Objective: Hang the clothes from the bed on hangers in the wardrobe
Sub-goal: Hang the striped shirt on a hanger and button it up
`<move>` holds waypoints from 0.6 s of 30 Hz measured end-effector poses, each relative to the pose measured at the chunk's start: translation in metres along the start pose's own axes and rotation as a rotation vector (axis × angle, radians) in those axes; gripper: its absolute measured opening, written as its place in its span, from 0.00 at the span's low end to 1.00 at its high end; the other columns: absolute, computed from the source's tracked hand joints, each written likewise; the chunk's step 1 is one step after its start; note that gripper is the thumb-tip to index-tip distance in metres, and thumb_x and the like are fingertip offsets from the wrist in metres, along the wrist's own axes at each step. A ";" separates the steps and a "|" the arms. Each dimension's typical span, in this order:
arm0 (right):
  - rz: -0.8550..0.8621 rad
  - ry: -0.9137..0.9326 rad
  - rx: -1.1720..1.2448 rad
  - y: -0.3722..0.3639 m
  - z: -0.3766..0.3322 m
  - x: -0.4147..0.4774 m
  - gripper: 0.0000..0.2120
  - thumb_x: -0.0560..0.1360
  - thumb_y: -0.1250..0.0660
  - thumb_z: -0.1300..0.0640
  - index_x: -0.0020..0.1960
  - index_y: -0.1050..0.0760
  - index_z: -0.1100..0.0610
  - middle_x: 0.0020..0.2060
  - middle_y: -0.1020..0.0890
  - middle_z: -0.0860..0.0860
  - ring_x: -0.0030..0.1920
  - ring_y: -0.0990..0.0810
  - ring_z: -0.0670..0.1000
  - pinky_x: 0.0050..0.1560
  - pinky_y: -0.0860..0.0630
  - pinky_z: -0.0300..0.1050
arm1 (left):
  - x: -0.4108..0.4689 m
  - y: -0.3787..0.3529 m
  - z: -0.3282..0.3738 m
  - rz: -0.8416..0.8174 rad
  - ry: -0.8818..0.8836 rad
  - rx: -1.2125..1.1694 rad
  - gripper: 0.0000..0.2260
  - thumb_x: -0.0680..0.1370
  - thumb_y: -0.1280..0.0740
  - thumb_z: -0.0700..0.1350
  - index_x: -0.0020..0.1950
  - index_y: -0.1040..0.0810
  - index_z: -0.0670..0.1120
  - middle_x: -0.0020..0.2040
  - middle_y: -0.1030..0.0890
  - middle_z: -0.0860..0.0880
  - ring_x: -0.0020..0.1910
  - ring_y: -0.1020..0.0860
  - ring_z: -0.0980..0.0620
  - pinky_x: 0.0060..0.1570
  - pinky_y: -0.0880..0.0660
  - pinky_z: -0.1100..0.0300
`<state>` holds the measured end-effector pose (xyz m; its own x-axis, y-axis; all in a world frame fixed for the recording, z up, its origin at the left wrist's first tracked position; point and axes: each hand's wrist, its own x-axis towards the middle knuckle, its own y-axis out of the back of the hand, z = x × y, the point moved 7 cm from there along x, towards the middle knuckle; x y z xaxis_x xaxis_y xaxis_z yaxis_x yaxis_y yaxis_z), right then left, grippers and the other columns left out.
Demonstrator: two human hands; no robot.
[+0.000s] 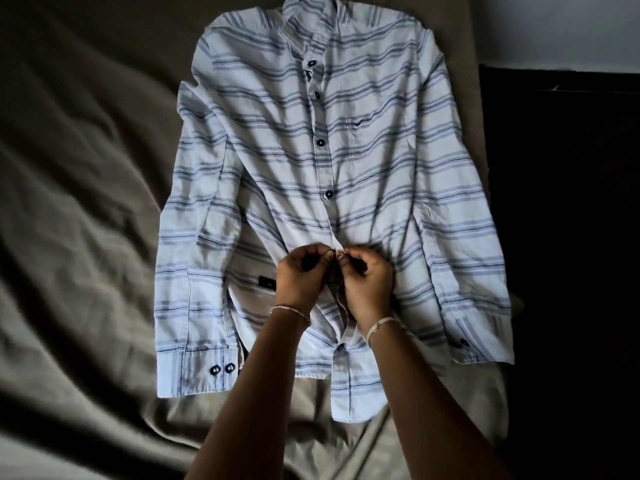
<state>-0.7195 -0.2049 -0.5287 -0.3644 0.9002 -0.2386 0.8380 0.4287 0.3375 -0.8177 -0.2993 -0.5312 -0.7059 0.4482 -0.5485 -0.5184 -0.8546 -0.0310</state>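
A white long-sleeved shirt [374,161] with blue-grey stripes and dark buttons lies flat, front up, on the bed, collar at the far end and sleeves folded down its sides. My left hand [303,277] and my right hand [365,282] meet at the lower part of the button placket. Both pinch the shirt's front edges between thumb and fingertips, right where a button is. The placket gapes a little below my hands, above one fastened lower button [340,347]. No hanger or wardrobe is in view.
The bed is covered by a rumpled olive-brown sheet [79,220] that spreads left and toward me. To the right of the bed lies a dark area [571,237], with a pale wall [561,26] at the top right.
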 end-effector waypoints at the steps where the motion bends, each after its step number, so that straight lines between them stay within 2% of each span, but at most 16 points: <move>1: -0.015 -0.023 0.026 -0.001 0.000 0.001 0.02 0.73 0.28 0.63 0.44 0.18 0.57 0.39 0.16 0.51 0.40 0.19 0.48 0.49 0.20 0.50 | 0.001 0.000 -0.001 -0.008 0.002 -0.014 0.07 0.75 0.33 0.30 0.53 0.23 0.30 0.34 0.23 0.45 0.23 0.28 0.64 0.25 0.32 0.73; 4: -0.037 -0.095 0.130 -0.001 -0.001 0.001 0.05 0.73 0.28 0.65 0.42 0.19 0.55 0.36 0.17 0.48 0.38 0.20 0.45 0.47 0.21 0.44 | 0.004 0.000 -0.004 -0.019 0.018 -0.057 0.05 0.75 0.33 0.30 0.50 0.22 0.33 0.31 0.21 0.47 0.24 0.25 0.62 0.26 0.29 0.71; 8: -0.062 -0.142 0.235 -0.001 0.000 0.001 0.04 0.72 0.28 0.68 0.45 0.18 0.61 0.37 0.17 0.51 0.36 0.20 0.40 0.46 0.21 0.37 | 0.011 0.001 -0.011 -0.004 0.038 -0.079 0.06 0.74 0.31 0.31 0.43 0.21 0.41 0.37 0.19 0.44 0.32 0.22 0.57 0.37 0.22 0.65; 10: -0.060 -0.159 0.258 -0.001 0.001 0.001 0.04 0.72 0.28 0.68 0.45 0.19 0.62 0.38 0.17 0.52 0.36 0.20 0.40 0.45 0.21 0.37 | 0.012 0.000 -0.013 -0.004 0.042 -0.115 0.06 0.74 0.32 0.31 0.43 0.21 0.40 0.37 0.20 0.44 0.32 0.21 0.57 0.37 0.22 0.65; 14: -0.070 -0.123 0.251 -0.002 -0.002 0.002 0.03 0.72 0.29 0.70 0.45 0.19 0.66 0.36 0.18 0.49 0.34 0.21 0.36 0.41 0.24 0.30 | 0.013 -0.001 -0.014 -0.059 0.047 -0.198 0.05 0.75 0.33 0.30 0.43 0.21 0.39 0.33 0.18 0.47 0.31 0.21 0.56 0.37 0.21 0.63; 18: -0.123 -0.135 0.248 -0.006 0.002 0.003 0.03 0.72 0.29 0.68 0.45 0.19 0.63 0.36 0.17 0.49 0.36 0.20 0.38 0.44 0.23 0.34 | 0.013 0.000 -0.013 -0.093 0.058 -0.200 0.05 0.75 0.33 0.32 0.43 0.21 0.40 0.33 0.18 0.48 0.31 0.22 0.54 0.37 0.23 0.61</move>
<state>-0.7246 -0.2044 -0.5334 -0.4260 0.8169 -0.3888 0.8705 0.4872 0.0698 -0.8201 -0.2967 -0.5492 -0.6274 0.5168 -0.5825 -0.4702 -0.8477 -0.2456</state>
